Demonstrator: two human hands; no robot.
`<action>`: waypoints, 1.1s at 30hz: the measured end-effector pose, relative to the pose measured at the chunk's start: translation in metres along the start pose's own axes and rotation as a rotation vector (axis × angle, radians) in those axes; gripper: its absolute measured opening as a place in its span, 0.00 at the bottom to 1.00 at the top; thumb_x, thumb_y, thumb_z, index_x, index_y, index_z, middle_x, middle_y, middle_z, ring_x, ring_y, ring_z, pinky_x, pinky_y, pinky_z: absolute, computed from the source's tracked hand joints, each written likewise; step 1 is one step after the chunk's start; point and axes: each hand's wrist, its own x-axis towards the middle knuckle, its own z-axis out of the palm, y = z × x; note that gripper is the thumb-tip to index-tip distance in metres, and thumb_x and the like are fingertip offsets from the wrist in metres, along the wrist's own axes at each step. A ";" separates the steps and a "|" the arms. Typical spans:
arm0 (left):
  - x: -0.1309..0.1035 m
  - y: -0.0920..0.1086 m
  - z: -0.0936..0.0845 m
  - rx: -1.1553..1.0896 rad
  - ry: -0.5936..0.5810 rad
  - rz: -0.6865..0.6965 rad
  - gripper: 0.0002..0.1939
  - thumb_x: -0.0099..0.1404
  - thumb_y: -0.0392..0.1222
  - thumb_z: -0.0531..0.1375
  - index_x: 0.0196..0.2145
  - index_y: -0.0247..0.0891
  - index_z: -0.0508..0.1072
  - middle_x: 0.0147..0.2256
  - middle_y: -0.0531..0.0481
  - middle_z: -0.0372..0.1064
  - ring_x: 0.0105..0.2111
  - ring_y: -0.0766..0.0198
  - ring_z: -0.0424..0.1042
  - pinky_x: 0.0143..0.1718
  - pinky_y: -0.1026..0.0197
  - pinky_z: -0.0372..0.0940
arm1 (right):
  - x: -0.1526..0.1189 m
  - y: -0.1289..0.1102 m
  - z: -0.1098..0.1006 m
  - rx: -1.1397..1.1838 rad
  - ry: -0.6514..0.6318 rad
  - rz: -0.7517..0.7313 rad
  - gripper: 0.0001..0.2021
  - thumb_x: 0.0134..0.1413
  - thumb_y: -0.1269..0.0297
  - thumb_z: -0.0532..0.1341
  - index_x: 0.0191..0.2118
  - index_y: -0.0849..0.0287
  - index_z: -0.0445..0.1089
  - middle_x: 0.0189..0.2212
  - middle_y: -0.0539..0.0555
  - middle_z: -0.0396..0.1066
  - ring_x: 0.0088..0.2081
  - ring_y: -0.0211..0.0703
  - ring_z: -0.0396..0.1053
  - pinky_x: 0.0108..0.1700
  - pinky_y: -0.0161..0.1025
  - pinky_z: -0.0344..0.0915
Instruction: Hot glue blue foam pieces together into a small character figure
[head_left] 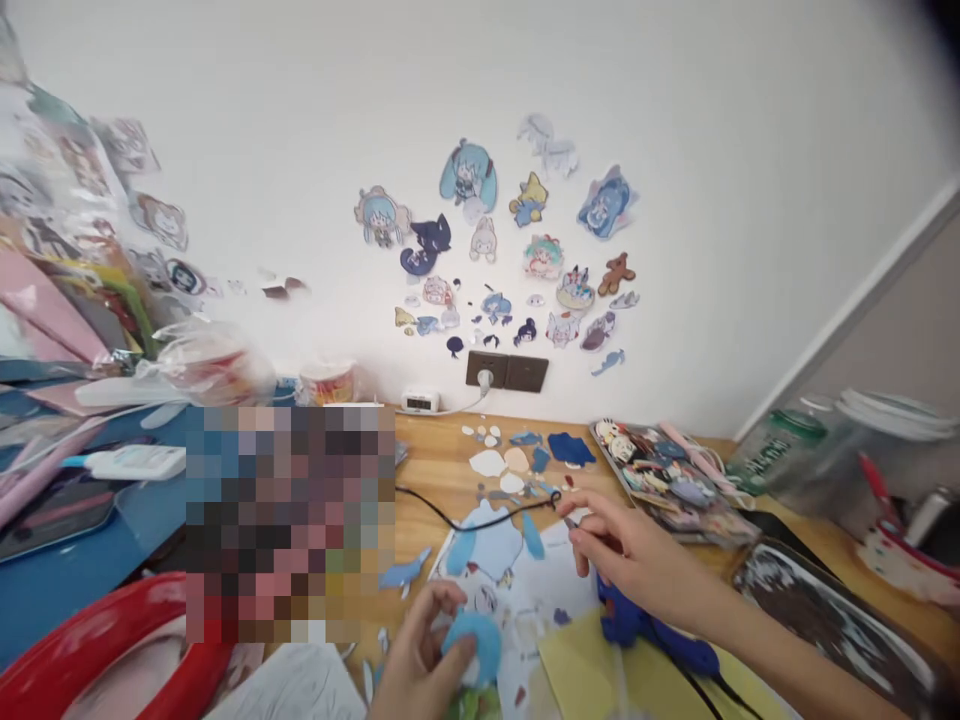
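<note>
My left hand [424, 650] pinches a light blue rounded cutout [482, 645] between thumb and fingers, low in the middle of the head view. My right hand [611, 535] is raised above the table to the right, its fingers curled and close together. A small dark tip shows at its fingertips, too small to name. Below that hand lies a blue glue gun [656, 630] on a yellow sheet [577, 665]. Between and beyond my hands rests a larger pale blue cutout [487, 540] on white paper. A black cord [487, 522] runs behind it.
More blue, white and peach cutouts [516, 460] lie toward the wall. At right are a sticker-covered case [667, 475], a dark tray [832, 620] and a clear jar [787, 450]. A red ring-shaped object [45, 670] is at lower left. A pixelated patch hides part of the left side.
</note>
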 end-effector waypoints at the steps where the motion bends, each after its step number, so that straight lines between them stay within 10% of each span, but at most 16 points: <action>1: -0.002 0.002 0.002 -0.029 -0.024 0.018 0.19 0.51 0.53 0.63 0.34 0.40 0.62 0.30 0.57 0.57 0.23 0.73 0.60 0.24 0.68 0.57 | -0.013 -0.001 0.005 0.052 -0.015 0.032 0.07 0.57 0.62 0.50 0.41 0.55 0.58 0.23 0.47 0.70 0.20 0.36 0.59 0.24 0.33 0.55; 7: -0.011 0.022 0.012 -0.013 -0.162 0.046 0.16 0.54 0.48 0.62 0.35 0.41 0.60 0.33 0.55 0.55 0.25 0.72 0.61 0.25 0.68 0.57 | -0.058 0.005 0.052 0.375 -0.002 0.112 0.07 0.57 0.59 0.52 0.33 0.56 0.58 0.23 0.49 0.71 0.19 0.32 0.57 0.23 0.31 0.55; 17: -0.026 0.025 0.027 -0.072 -0.156 -0.153 0.21 0.46 0.47 0.66 0.36 0.38 0.68 0.34 0.52 0.64 0.29 0.67 0.67 0.29 0.66 0.62 | -0.059 0.019 0.098 0.622 0.182 0.094 0.15 0.53 0.53 0.57 0.32 0.62 0.70 0.17 0.49 0.68 0.15 0.29 0.52 0.17 0.30 0.48; 25: -0.029 0.021 0.029 -0.256 -0.235 -0.213 0.18 0.51 0.42 0.65 0.34 0.41 0.59 0.26 0.57 0.66 0.27 0.67 0.70 0.30 0.66 0.63 | -0.064 0.027 0.115 0.181 0.387 -0.191 0.08 0.54 0.63 0.58 0.36 0.53 0.76 0.28 0.51 0.75 0.29 0.40 0.69 0.33 0.35 0.63; 33: -0.027 0.018 0.022 -0.264 -0.218 -0.175 0.22 0.50 0.39 0.66 0.39 0.42 0.58 0.31 0.56 0.69 0.28 0.69 0.69 0.31 0.66 0.63 | -0.066 0.032 0.113 0.161 0.245 -0.165 0.10 0.54 0.64 0.58 0.38 0.52 0.76 0.26 0.50 0.74 0.26 0.40 0.69 0.29 0.34 0.63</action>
